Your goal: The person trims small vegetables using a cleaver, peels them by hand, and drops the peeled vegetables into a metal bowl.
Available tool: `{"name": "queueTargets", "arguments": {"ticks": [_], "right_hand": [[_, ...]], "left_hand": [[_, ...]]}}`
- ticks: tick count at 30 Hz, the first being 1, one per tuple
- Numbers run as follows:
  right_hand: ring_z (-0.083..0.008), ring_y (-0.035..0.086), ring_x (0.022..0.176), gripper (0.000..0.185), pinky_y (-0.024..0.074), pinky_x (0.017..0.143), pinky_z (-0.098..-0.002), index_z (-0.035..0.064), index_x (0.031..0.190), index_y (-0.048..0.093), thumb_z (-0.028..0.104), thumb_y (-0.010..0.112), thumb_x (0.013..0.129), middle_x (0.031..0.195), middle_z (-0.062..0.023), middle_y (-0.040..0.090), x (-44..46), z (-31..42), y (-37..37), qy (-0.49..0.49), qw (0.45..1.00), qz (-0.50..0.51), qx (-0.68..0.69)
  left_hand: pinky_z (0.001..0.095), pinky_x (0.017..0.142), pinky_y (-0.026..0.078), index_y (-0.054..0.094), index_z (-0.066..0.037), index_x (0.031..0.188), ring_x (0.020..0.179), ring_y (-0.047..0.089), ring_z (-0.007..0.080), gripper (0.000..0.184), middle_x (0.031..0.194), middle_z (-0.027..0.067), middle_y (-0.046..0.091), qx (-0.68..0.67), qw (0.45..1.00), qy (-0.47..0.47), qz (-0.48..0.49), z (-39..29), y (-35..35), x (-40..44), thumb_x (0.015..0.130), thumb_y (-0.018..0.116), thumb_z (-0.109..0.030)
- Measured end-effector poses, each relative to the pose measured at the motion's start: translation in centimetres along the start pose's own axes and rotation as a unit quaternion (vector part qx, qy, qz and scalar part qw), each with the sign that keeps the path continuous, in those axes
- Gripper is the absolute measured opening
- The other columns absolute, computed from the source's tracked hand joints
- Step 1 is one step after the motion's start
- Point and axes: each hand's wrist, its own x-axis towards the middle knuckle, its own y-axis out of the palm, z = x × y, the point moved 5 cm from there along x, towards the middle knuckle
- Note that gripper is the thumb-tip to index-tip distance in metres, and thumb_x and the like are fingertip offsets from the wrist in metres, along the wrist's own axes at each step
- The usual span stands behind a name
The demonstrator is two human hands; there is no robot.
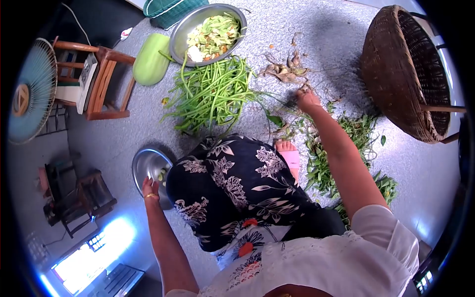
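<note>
My left hand (150, 188) is over the near left edge of a metal bowl (140, 166) with a few green pieces (162, 174) inside; its fingers are too small to read clearly. My right hand (308, 99) reaches forward, fingers pressed together at the dry brown scraps (287, 73) on the floor; what they hold, if anything, is too small to name. Between the hands and further forward lies a heap of long green stems (213, 94). Behind it stands a metal basin (179, 42) of cut pale green pieces (216, 33).
A large green gourd (151, 59) lies left of the basin, near a teal basket (170, 11). Leafy greens (326, 158) spread beside my right arm. A big woven basket (391, 74) is at the right; a wooden chair (106, 84) and a fan (32, 94) are at the left.
</note>
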Motion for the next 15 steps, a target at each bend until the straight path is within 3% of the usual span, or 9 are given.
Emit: {"name": "queueTargets", "arguments": {"ticks": [1,4,6,9,12,13,14,15], "right_hand": [[-0.0332,0.045,0.1,0.028,0.0395,0.08,-0.0406,0.0157,0.105,0.045,0.022,0.043,0.079,0.106,-0.0191,0.045,-1.6,0.7,-1.3,-0.04,0.996,-0.066,-0.034],[-0.0342,0.051,0.092,0.022,0.0419,0.074,-0.0414,0.0112,0.098,0.043,0.023,0.043,0.079,0.094,-0.0196,0.053,-3.7,0.4,-2.8,-0.056,0.987,-0.147,0.035],[-0.0396,0.053,0.063,0.021,0.0413,0.059,-0.0477,0.0067,0.09,0.037,0.023,0.046,0.078,0.068,-0.0211,0.056,-5.0,-0.5,-3.0,-0.056,0.968,-0.214,0.121],[-0.0408,0.052,0.062,0.022,0.039,0.057,-0.048,0.0064,0.09,0.036,0.021,0.048,0.079,0.067,-0.0205,0.055,-9.0,-1.7,-4.5,-0.089,0.918,-0.275,0.269],[-0.0315,0.055,0.056,0.028,0.0407,0.054,-0.0405,0.0043,0.095,0.036,0.025,0.049,0.08,0.063,-0.0163,0.055,-12.5,-3.0,-5.7,-0.016,0.899,-0.236,0.37],[-0.0196,0.054,0.052,0.027,0.041,0.051,-0.0331,0.0038,0.094,0.039,0.025,0.049,0.08,0.062,-0.0117,0.055,-14.0,-2.9,-6.7,0.005,0.879,-0.196,0.435],[-0.0115,0.048,0.047,0.022,0.0388,0.046,-0.0264,0.0036,0.088,0.043,0.024,0.049,0.081,0.06,-0.0067,0.053,-14.2,-3.6,-5.9,0.014,0.82,-0.159,0.549],[-0.01,0.045,0.045,0.021,0.0371,0.044,-0.0243,0.0039,0.086,0.044,0.024,0.048,0.082,0.059,-0.0049,0.051,-15.6,-3.3,-6.9,0.008,0.79,-0.134,0.598]], "left_hand": [[0.0275,0.066,0.046,0.04,-0.009,0.118,0.085,0.052,0.0212,0.047,0.106,0.0072,0.048,0.001,1.0,0.001,-0.006,0.0,-0.4,0.2,0.074,0.054,-0.005],[0.0273,0.063,0.045,0.046,-0.012,0.113,0.082,0.053,0.0189,0.041,0.101,0.0052,0.052,-0.028,1.0,0.012,0.0,-1.1,0.2,1.1,0.073,0.057,-0.007],[0.0258,0.06,0.043,0.051,-0.011,0.105,0.077,0.054,0.0162,0.032,0.092,0.0042,0.056,-0.026,0.99,0.113,0.085,-4.0,2.9,0.8,0.074,0.057,-0.007],[0.0225,0.059,0.043,0.052,-0.005,0.102,0.073,0.055,0.0128,0.025,0.087,0.0049,0.058,-0.016,0.947,0.226,0.228,-10.1,9.5,-3.6,0.077,0.055,-0.01],[0.0208,0.065,0.043,0.049,-0.001,0.106,0.078,0.055,0.0124,0.031,0.09,0.007,0.058,0.032,0.907,0.326,0.264,-16.3,17.9,-14.6,0.078,0.055,-0.013],[0.0207,0.067,0.043,0.048,-0.001,0.107,0.08,0.055,0.0128,0.033,0.091,0.0075,0.058,0.034,0.883,0.357,0.303,-17.6,20.7,-18.3,0.078,0.056,-0.013],[0.0215,0.07,0.043,0.049,0.0,0.107,0.082,0.054,0.0129,0.032,0.092,0.008,0.057,0.051,0.846,0.395,0.354,-18.6,23.5,-22.3,0.078,0.055,-0.012],[0.0222,0.072,0.043,0.049,0.001,0.106,0.083,0.054,0.013,0.032,0.093,0.0084,0.057,0.066,0.804,0.432,0.404,-18.9,26.0,-26.3,0.078,0.055,-0.012]]}}
